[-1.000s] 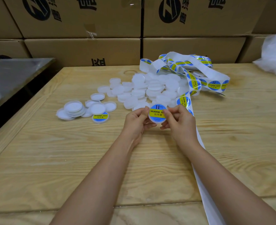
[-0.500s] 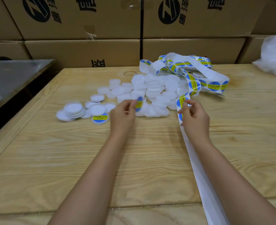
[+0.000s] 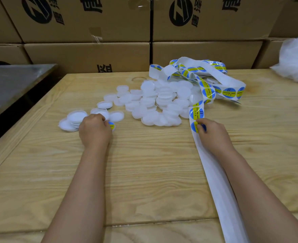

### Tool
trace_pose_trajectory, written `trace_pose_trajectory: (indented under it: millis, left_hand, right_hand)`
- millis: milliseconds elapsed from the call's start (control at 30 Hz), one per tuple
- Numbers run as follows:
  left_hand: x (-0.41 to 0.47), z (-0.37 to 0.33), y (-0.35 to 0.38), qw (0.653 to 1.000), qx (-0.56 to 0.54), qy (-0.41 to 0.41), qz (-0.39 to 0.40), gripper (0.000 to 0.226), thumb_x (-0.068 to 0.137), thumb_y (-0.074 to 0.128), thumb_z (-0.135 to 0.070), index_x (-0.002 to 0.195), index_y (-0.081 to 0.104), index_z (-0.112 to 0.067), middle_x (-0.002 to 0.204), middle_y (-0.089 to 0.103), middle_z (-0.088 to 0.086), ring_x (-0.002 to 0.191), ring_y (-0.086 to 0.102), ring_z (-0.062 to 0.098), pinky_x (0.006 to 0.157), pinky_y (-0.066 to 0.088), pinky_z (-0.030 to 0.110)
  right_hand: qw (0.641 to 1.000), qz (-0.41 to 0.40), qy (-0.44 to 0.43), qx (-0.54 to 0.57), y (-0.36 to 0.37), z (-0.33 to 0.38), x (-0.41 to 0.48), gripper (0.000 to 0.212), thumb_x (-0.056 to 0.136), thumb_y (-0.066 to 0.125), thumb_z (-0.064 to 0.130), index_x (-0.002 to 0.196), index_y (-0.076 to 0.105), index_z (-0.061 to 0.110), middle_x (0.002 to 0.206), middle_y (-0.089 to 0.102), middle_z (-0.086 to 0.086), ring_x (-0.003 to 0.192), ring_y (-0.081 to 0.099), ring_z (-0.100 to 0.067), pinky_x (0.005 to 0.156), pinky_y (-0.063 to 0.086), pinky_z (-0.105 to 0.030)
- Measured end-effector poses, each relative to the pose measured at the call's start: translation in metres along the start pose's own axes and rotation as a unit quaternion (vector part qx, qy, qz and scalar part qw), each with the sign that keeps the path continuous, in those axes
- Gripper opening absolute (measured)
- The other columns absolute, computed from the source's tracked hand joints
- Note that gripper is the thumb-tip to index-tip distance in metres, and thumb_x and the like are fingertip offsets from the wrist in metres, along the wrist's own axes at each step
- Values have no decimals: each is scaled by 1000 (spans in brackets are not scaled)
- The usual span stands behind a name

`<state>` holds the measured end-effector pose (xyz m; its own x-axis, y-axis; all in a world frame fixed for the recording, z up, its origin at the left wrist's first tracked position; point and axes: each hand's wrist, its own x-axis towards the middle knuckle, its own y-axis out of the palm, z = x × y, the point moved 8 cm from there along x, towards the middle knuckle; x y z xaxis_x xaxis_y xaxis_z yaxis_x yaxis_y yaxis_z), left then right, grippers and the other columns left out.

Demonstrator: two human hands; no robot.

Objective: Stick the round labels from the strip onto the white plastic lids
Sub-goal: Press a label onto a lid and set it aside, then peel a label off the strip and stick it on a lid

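- Far left: steel surface (image 3: 13, 85) beside the wooden worktop (image 3: 144, 172), its top lower-looking and bare where visible.
- Small stack (image 3: 74, 120) of white lids at left of worktop, some upturned showing rims.
- Left hand (image 3: 94, 131) palm down at that stack, fingers curled over a labelled lid (image 3: 111, 125); only a blue-yellow edge of the label shows past the knuckles. Grip: closed on the lid; lid looks to be on the worktop, touching the stack.
- Centre: big loose pile (image 3: 155, 104) of unlabelled white lids, overlapping, well apart from the left hand.
- Behind it all: stacked cardboard boxes (image 3: 85, 55) with dark printed logos.
- Strip (image 3: 196, 113) of round blue-yellow labels runs from a tangled heap (image 3: 206, 76) at the back right of the pile, down toward the near edge; the near section is bare white backing (image 3: 220, 190) passing under the right forearm.
- Right hand (image 3: 213, 135) on the strip, thumb and fingertips pinching at a label (image 3: 194, 127), the last label before the bare backing. Grip: pinched on that label; cannot tell if the label has lifted.
- Far right: white plastic bag (image 3: 295, 60) at the worktop's back corner.
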<state>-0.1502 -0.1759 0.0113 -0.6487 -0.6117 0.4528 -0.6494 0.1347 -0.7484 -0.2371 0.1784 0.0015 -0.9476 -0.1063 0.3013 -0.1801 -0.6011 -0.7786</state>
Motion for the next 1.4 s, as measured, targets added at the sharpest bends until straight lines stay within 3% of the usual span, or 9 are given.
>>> trace_pose_trajectory:
  millis: [133,300,400,467,600,733,867,1067,1400]
  left_hand:
    - [-1,-3,-2,998,53,27,-24,17,83,60,-15,85,68,1,88,65,21,86,56,38,77,34,41]
    - [-6,-16,-10,994,30,67,-76,22,87,55,-17,97,67,-1,96,67,18,95,56,37,94,29,43]
    - [-23,-61,-21,967,-38,213,-131,14,80,58,-5,87,69,0,82,68,17,80,62,35,86,33,40]
    - [-47,-101,-21,933,-99,318,-134,12,72,63,2,82,70,1,74,67,15,70,64,33,79,35,39]
    - [-109,-174,4,885,-190,424,-1,16,69,64,0,83,72,-3,74,69,10,69,64,30,69,46,35]
    - [-139,-206,44,886,-200,387,159,20,86,59,-14,102,68,-6,99,69,9,93,62,30,82,41,37]
    - [-140,-211,69,905,-143,336,218,31,90,54,-23,118,58,-11,113,63,5,105,56,25,87,39,35]
    - [-137,-212,75,914,-103,325,221,31,93,48,-24,121,57,-15,117,57,3,106,51,25,86,36,33]
    - [-141,-218,76,922,-48,326,201,25,86,50,-17,109,58,-15,108,51,5,102,46,26,80,30,34]
  right_hand:
    - [1000,-1,0,-16,-2,-2,1,26,92,49,12,111,67,12,97,69,-12,95,58,-34,77,45,-36]
    - [1000,-13,6,-15,-6,-6,4,25,86,56,7,108,68,11,97,69,-9,90,60,-30,78,46,-35]
    - [997,27,-6,-75,3,-8,7,19,86,60,14,102,65,5,95,62,-13,91,54,-33,81,42,-37]
    - [987,55,-3,-152,9,-13,8,25,89,57,23,106,62,7,106,58,-15,102,47,-37,88,36,-37]
    - [986,79,9,-148,13,-16,6,29,89,51,19,111,64,6,123,48,-15,114,37,-35,96,30,-34]
    - [995,53,3,-85,6,-9,6,32,83,49,0,110,68,1,126,50,-16,121,39,-34,100,33,-33]
    - [998,21,23,-60,-2,-8,7,30,77,48,-8,96,71,-3,118,55,-16,114,48,-32,92,37,-30]
    - [998,2,26,-64,-4,-5,5,27,81,45,-3,88,71,-2,108,61,-15,102,54,-33,84,43,-36]
    - [999,3,9,-36,-4,-4,3,31,85,45,3,101,70,8,110,66,-12,104,56,-31,87,45,-38]
